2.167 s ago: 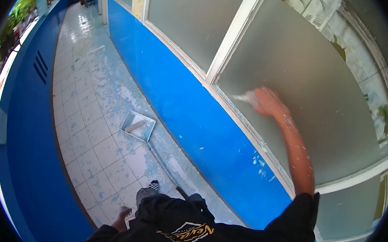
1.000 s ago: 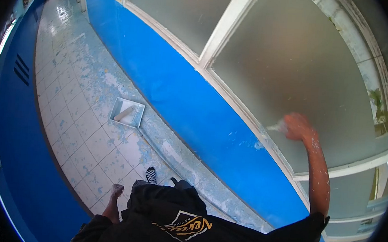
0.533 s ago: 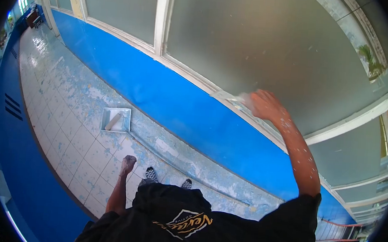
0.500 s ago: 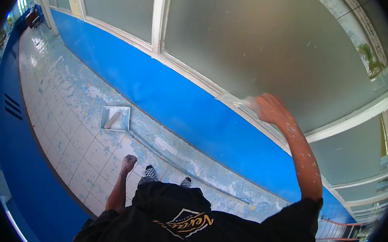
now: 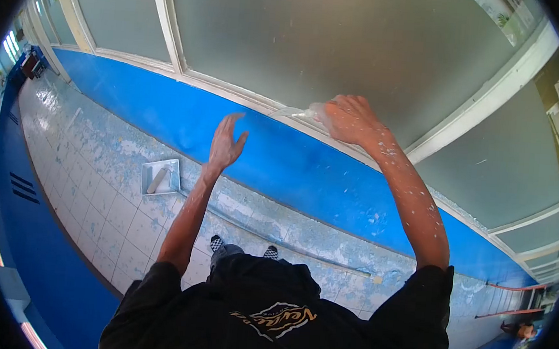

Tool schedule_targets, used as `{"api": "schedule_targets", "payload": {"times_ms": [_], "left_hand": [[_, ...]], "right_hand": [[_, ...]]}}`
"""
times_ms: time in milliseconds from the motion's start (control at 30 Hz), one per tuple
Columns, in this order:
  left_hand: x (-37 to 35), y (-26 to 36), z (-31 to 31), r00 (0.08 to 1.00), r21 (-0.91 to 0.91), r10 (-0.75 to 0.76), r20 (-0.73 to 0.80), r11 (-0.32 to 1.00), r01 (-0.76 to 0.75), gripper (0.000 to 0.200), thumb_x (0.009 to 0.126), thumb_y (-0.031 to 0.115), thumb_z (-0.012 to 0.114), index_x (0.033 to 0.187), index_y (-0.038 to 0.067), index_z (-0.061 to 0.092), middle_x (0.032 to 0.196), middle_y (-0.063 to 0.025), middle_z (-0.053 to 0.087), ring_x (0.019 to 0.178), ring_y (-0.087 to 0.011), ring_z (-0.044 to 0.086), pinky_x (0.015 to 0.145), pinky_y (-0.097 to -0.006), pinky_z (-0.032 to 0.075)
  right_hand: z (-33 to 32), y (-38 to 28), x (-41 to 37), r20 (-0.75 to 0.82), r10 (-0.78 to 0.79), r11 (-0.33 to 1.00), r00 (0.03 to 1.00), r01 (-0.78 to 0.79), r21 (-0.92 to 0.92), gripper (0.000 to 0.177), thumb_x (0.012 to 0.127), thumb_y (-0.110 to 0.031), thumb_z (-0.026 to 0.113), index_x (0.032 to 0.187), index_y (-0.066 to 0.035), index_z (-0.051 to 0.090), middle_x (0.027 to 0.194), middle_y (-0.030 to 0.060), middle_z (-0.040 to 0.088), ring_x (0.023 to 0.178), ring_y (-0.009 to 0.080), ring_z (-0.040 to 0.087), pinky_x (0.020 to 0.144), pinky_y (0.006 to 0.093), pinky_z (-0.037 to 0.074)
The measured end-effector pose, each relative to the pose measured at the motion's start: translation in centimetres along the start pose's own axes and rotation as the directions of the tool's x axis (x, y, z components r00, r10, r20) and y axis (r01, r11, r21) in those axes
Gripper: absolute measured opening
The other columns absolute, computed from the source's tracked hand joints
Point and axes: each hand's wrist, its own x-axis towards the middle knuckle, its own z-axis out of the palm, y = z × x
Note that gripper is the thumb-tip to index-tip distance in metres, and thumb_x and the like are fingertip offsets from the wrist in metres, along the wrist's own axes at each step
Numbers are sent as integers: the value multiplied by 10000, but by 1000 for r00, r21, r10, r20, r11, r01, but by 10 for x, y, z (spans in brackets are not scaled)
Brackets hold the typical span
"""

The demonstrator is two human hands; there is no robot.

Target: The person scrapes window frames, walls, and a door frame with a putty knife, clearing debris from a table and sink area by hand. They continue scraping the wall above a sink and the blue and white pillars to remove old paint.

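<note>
My right hand [image 5: 351,120] is wrapped round a pale, paint-covered brush [image 5: 300,112], its tip at the white window frame [image 5: 259,100] just above the blue wall [image 5: 281,150]. White specks dot the right forearm. My left hand [image 5: 228,142] is raised in front of the blue wall, fingers apart, with nothing in it. Frosted glass panes [image 5: 289,39] fill the frame above. On the floor to the left, a paint tray [image 5: 146,177] holds a roller [image 5: 158,180].
A long pole [image 5: 275,239] lies along the paint-spotted tiled floor [image 5: 105,204]. Checkered shoes [image 5: 216,243] show below me. A low blue wall [image 5: 47,249] runs along the left. Red metal rails [image 5: 509,314] and a person [image 5: 526,330] appear at the far right.
My left hand has risen from low over the floor to the blue wall, its fingers now spread. My right hand and the brush have shifted left and slightly up in view.
</note>
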Motion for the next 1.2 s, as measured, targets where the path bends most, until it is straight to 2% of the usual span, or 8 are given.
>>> {"api": "schedule_targets", "payload": {"times_ms": [133, 400, 500, 633, 800, 1033, 1133, 1200], "left_hand": [[60, 46, 4, 971, 152, 237, 43, 959, -241, 505, 883, 141, 734, 1339, 7, 566, 1343, -225, 601, 1248, -418, 558, 1065, -486, 457], [55, 53, 44, 989, 247, 145, 25, 958, -147, 502, 855, 252, 793, 1257, -5, 637, 1277, -200, 623, 1216, -382, 582, 1052, -466, 476], [55, 47, 58, 993, 264, 105, -48, 961, -88, 527, 836, 326, 816, 1214, -8, 666, 1271, -190, 638, 1214, -374, 592, 1051, -461, 483], [57, 30, 65, 995, 266, 64, -77, 963, -41, 522, 836, 365, 815, 1183, -6, 693, 1287, -183, 658, 1233, -372, 601, 1080, -451, 479], [68, 19, 45, 990, 306, 137, 12, 943, -134, 533, 854, 354, 799, 1240, 10, 670, 1297, -163, 664, 1247, -349, 601, 1138, -455, 440], [69, -18, 6, 985, 331, 156, -68, 935, -125, 434, 866, 276, 781, 1244, 89, 678, 1283, -102, 657, 1251, -318, 595, 1175, -460, 408], [70, -28, 15, 991, 327, 107, -81, 942, -75, 411, 851, 253, 790, 1223, 113, 690, 1281, -81, 661, 1241, -302, 603, 1174, -472, 409], [70, -34, 14, 987, 323, 140, -83, 940, -106, 405, 843, 258, 798, 1204, 106, 697, 1266, -83, 668, 1239, -296, 607, 1172, -477, 410]], "right_hand": [[41, 55, -28, -78, -20, 1000, 997, 18, -22, 211, 981, -202, 600, 1057, -48, 722, 1022, 234, 708, 1024, 395, 665, 936, 535, 493], [-8, 104, -172, 107, 193, 959, 975, -165, -229, 153, 834, -117, 651, 927, -39, 744, 891, 205, 727, 895, 413, 696, 798, 520, 540], [-4, 78, -143, -50, 89, 984, 995, -96, -152, 165, 849, -104, 631, 947, -43, 748, 907, 191, 730, 908, 392, 703, 799, 506, 542], [-2, 28, -62, 14, 9, 999, 1000, -9, 41, 243, 1008, -192, 521, 1069, -68, 721, 1039, 222, 722, 1043, 402, 670, 933, 527, 491], [44, 25, -21, -264, -128, 992, 956, 129, -11, 197, 893, -94, 578, 1015, -62, 730, 1076, 186, 720, 1068, 371, 680, 906, 493, 524], [-54, 0, -59, 335, 144, 960, 931, -49, -275, 240, 918, -149, 602, 1087, -53, 742, 1149, 202, 701, 1148, 334, 645, 944, 476, 488], [-30, -21, -18, 4, -44, 989, 999, 44, -141, 260, 933, -154, 599, 1136, -84, 746, 1150, 204, 709, 1143, 324, 654, 919, 484, 494], [-8, -33, 32, -23, -63, 998, 998, 63, -2, 259, 926, -87, 622, 1161, -74, 731, 1193, 189, 692, 1147, 334, 638, 965, 451, 482]]}}
